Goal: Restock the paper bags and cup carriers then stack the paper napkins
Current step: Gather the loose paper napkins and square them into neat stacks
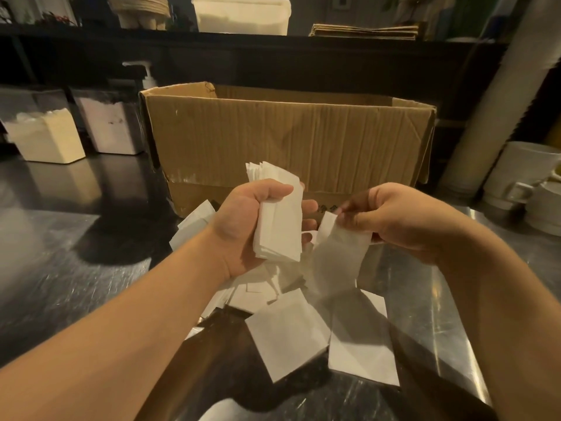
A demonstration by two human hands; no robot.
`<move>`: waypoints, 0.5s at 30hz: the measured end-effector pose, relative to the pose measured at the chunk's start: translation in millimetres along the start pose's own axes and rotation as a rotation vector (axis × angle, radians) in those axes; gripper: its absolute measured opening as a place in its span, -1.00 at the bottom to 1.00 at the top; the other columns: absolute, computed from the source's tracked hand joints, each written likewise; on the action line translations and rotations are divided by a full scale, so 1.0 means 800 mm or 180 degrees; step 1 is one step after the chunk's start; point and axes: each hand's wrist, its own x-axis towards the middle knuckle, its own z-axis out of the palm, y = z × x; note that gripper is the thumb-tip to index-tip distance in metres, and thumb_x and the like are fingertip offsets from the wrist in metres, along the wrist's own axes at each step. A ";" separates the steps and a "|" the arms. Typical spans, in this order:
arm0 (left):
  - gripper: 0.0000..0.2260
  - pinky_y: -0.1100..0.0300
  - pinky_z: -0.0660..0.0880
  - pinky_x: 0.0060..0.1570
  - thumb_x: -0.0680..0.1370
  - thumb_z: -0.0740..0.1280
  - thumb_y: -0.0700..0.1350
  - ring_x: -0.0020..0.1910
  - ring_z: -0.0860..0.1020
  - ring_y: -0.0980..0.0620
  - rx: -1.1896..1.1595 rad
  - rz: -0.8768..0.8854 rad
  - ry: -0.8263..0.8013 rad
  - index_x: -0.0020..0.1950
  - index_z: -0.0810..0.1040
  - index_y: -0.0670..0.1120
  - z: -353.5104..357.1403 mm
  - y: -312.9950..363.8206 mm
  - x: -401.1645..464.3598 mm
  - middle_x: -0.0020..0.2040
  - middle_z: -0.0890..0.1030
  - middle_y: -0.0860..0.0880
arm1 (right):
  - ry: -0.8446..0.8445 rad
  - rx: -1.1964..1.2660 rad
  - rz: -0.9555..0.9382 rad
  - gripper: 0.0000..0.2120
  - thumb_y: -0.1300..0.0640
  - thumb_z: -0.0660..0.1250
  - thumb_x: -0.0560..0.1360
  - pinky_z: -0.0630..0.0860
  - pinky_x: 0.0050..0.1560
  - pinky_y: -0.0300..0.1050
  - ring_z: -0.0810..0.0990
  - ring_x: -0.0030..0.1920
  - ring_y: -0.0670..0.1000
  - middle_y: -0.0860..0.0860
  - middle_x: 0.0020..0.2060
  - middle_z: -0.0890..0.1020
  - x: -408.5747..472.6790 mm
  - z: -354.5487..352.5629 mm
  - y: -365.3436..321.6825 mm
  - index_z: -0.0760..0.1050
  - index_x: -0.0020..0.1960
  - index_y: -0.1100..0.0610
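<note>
Head view. Napkins, white, folded: one stack [277, 220] held upright in the left hand [243, 226], grip closed round it, thumb across the front, fingertips showing past its right edge. Stack sits above the surface [60, 268], in front of the box [288, 138].

Single napkin [337, 256]: hanging from the right hand [403, 217], pinched at its top corner between thumb and fingers; lower part blurred, just beside the stack.

Loose napkins [288, 332]: scattered flat on the surface below both hands, several overlapping, some reaching left behind the left forearm.

Box: brown cardboard, open top, creased front, standing on the surface behind the hands.

Surface: polished metal, scratched, reflective.

Left rear: two clear bins [45, 138], one with pale contents; pump bottle [145, 75] behind the box's left corner.

Right edge: stacked white cups and saucers [528, 180]; beside them a tall pale column [498, 95], possibly sleeved cups, too blurred to tell.

Shelf [273, 38] above: white tub [243, 15], flat brown paper bags [364, 31].
</note>
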 end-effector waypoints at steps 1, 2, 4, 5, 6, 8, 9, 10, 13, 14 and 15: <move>-0.63 -0.06 0.60 -0.03 0.52 0.29 -0.10 -0.09 0.65 -0.16 -0.0051 -0.0019 -0.0028 0.32 0.54 -0.15 -0.001 0.000 0.001 0.01 0.69 -0.18 | -0.0235 0.0321 -0.0156 -0.93 0.10 0.45 0.49 0.65 -0.04 -0.13 0.71 -0.06 0.00 -0.04 -0.11 0.74 -0.007 -0.004 -0.003 0.72 -0.11 0.03; -0.56 -0.02 0.62 -0.06 0.47 0.32 -0.10 -0.10 0.65 -0.15 -0.0102 -0.0053 -0.0072 0.34 0.53 -0.15 -0.003 -0.001 0.003 0.02 0.68 -0.18 | -0.0548 0.0652 -0.0338 -0.91 0.07 0.45 0.45 0.65 -0.11 -0.16 0.72 -0.10 -0.01 -0.02 -0.12 0.73 -0.014 -0.007 -0.007 0.73 -0.14 0.04; -0.54 0.05 0.63 -0.11 0.42 0.32 -0.07 -0.13 0.66 -0.13 -0.0084 -0.0137 -0.0146 0.31 0.57 -0.16 -0.004 -0.002 0.005 0.01 0.68 -0.17 | -0.1040 0.1218 -0.0780 -0.91 0.05 0.46 0.43 0.63 -0.12 -0.17 0.69 -0.12 0.01 0.03 -0.12 0.71 -0.023 -0.004 -0.013 0.72 -0.14 0.05; -0.58 0.06 0.63 -0.09 0.43 0.32 -0.06 -0.13 0.66 -0.12 -0.0024 -0.0161 -0.0190 0.24 0.61 -0.17 -0.005 -0.003 0.005 -0.01 0.69 -0.17 | -0.1090 0.1407 -0.0963 -0.91 0.06 0.45 0.45 0.65 -0.08 -0.12 0.67 -0.11 0.04 0.05 -0.11 0.69 -0.023 0.002 -0.015 0.71 -0.12 0.06; -0.61 0.01 0.62 0.02 0.45 0.32 -0.04 -0.09 0.66 -0.14 0.0056 -0.0182 -0.0250 0.21 0.64 -0.19 -0.005 -0.005 0.006 0.01 0.69 -0.19 | -0.0991 0.1476 -0.1096 -0.89 0.06 0.44 0.47 0.67 -0.02 -0.05 0.65 -0.09 0.09 0.06 -0.10 0.68 -0.021 0.009 -0.014 0.71 -0.10 0.07; -0.56 -0.22 0.51 0.32 0.48 0.35 0.01 0.10 0.61 -0.24 0.0181 -0.0233 -0.0365 0.29 0.63 -0.19 -0.006 -0.008 0.006 0.16 0.64 -0.25 | -0.0507 0.1327 -0.1170 -0.88 0.07 0.40 0.55 0.65 0.05 0.05 0.64 -0.06 0.13 0.05 -0.09 0.68 -0.015 0.024 -0.013 0.68 -0.08 0.08; -0.56 -0.27 0.49 0.34 0.49 0.35 0.01 0.13 0.60 -0.26 0.0176 -0.0240 -0.0415 0.30 0.64 -0.17 -0.005 -0.009 0.005 0.19 0.63 -0.25 | -0.0264 0.1203 -0.1137 -0.87 0.09 0.37 0.59 0.66 0.02 0.01 0.66 -0.07 0.09 0.04 -0.09 0.68 -0.012 0.030 -0.014 0.67 -0.06 0.08; -0.62 -0.24 0.55 0.25 0.50 0.33 0.01 0.08 0.63 -0.24 0.0134 -0.0217 -0.0444 0.22 0.69 -0.15 -0.004 -0.010 0.005 0.15 0.65 -0.24 | -0.0053 0.1084 -0.1091 -0.88 0.12 0.35 0.60 0.68 -0.03 -0.06 0.68 -0.09 0.04 0.01 -0.10 0.69 -0.011 0.034 -0.014 0.67 -0.03 0.09; -0.67 -0.08 0.66 -0.03 0.57 0.28 0.04 -0.06 0.69 -0.16 -0.0029 -0.0188 -0.0514 0.12 0.73 -0.11 -0.001 -0.010 0.005 0.04 0.69 -0.18 | 0.0438 0.0862 -0.1077 -0.92 0.14 0.38 0.59 0.69 -0.12 -0.14 0.71 -0.06 -0.02 -0.09 -0.11 0.71 -0.008 0.042 -0.015 0.67 0.01 0.04; -0.65 -0.10 0.65 0.02 0.60 0.26 0.07 -0.02 0.68 -0.17 -0.0073 -0.0196 -0.0519 0.19 0.70 -0.10 -0.002 -0.011 0.005 0.08 0.68 -0.19 | 0.0549 0.0846 -0.1100 -0.92 0.15 0.39 0.59 0.70 -0.13 -0.10 0.71 -0.05 -0.02 -0.11 -0.10 0.71 -0.007 0.045 -0.015 0.66 0.03 0.03; -0.63 -0.13 0.62 0.11 0.62 0.25 0.10 0.03 0.67 -0.19 -0.0116 -0.0215 -0.0506 0.24 0.67 -0.10 -0.003 -0.011 0.005 0.13 0.67 -0.19 | 0.0642 0.0847 -0.1114 -0.91 0.15 0.39 0.59 0.71 -0.15 -0.04 0.71 -0.06 -0.02 -0.11 -0.10 0.71 -0.006 0.048 -0.015 0.66 0.04 0.02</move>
